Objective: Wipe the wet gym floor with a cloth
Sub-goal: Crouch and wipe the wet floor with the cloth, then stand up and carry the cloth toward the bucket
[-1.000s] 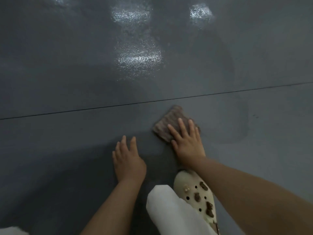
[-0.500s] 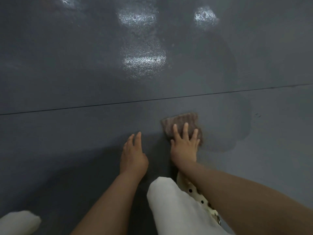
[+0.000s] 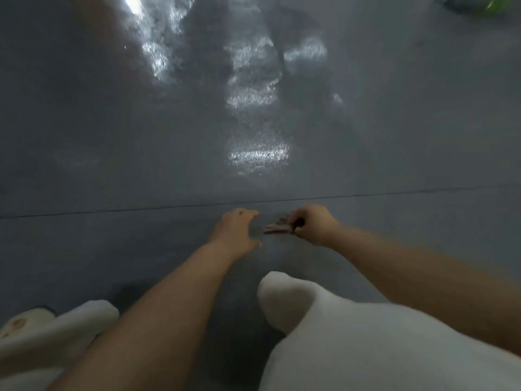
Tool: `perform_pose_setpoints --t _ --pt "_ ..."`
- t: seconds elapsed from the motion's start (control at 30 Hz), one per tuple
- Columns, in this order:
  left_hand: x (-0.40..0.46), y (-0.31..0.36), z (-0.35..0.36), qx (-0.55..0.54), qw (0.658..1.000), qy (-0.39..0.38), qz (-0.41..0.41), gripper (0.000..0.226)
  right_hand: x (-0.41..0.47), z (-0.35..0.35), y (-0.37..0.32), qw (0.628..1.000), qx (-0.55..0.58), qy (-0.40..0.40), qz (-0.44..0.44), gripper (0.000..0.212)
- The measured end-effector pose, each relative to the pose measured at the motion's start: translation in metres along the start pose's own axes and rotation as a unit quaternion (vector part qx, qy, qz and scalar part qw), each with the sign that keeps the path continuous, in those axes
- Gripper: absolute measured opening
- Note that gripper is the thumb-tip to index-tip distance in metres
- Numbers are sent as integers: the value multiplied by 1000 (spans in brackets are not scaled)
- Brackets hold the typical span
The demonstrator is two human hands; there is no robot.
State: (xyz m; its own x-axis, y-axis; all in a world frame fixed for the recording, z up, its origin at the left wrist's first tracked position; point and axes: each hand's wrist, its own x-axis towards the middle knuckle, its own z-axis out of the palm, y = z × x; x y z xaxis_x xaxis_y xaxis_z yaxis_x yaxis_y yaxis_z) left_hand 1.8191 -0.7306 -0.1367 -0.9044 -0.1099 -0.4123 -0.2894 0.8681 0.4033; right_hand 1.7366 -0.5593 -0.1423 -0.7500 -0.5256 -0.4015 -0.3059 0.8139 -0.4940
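Right hand curled around one end of brown cloth, other end of cloth sticking out to the left, toward left hand. Cloth bunched and narrow, low over gray gym floor; whether touching floor or slightly lifted, cannot tell because of blur. Left hand just beside cloth, holding nothing, fingers and thumb spread apart like a wide C, opening turned to cloth. Both bare forearms reaching forward from bottom of view. Thin dark seam line across floor just beyond both hands. Further away, bright wet reflections on floor surface. Near bottom, white trouser knee between the arms, second white trouser leg at lower left, pale shoe beside it. Blurred green thing at top right corner.
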Motion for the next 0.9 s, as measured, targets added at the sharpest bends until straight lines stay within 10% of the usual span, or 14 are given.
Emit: perform_pose_setpoints --t 0.47,0.9 --pt "-82 138 -117 60 960 238 135 17 -150 -169 -64 993 94 72 -25 16" --pt "36 134 -108 9 986 100 130 11 -33 -147 4 981 189 -18 24 23"
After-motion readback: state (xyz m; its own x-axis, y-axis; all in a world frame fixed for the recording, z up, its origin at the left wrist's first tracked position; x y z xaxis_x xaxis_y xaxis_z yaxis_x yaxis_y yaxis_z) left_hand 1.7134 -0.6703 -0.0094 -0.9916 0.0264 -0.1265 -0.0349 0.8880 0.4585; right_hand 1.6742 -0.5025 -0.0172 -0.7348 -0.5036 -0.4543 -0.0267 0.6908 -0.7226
